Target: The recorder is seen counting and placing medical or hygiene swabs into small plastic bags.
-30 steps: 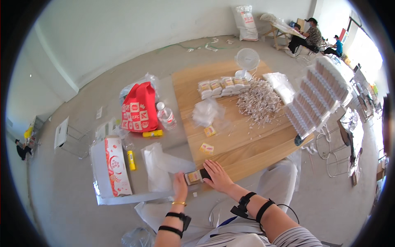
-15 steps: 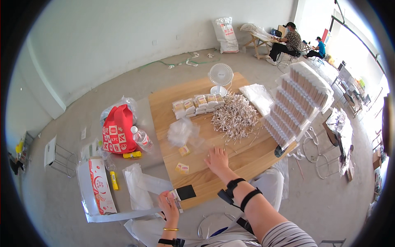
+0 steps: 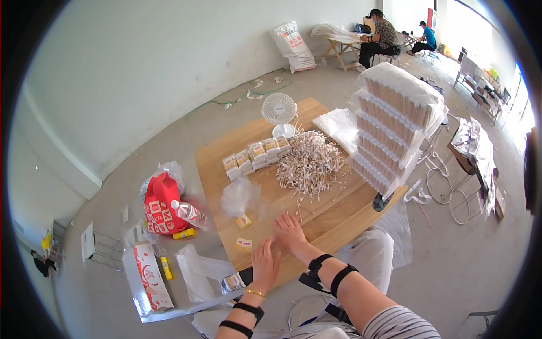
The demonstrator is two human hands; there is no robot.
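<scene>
My right hand (image 3: 290,231) rests on the wooden table (image 3: 316,231) with fingers spread, just short of a loose pile of cotton swabs (image 3: 310,166). Close beside it, my left hand (image 3: 265,263) reaches over the table's near edge, fingers stretched out; nothing shows in it. Small yellow-and-white cards (image 3: 244,244) lie left of my hands, below another such card (image 3: 243,221) and a heap of thin clear bags (image 3: 239,195). Filled swab packets (image 3: 255,154) stand in a row at the far left. A small packet (image 3: 232,282) lies by the near corner, beside my left wrist.
A white fan (image 3: 279,110) stands behind the swabs. Tall bundled swabs in plastic (image 3: 392,127) rise at the right. Left of the table are a red bag (image 3: 162,203), a water bottle (image 3: 191,214) and a white-and-red box (image 3: 152,277). Two people sit at tables farther back.
My left hand has left the small packet at the near corner and moved up and right beside my right hand. The right hand has shifted slightly in the tilting view.
</scene>
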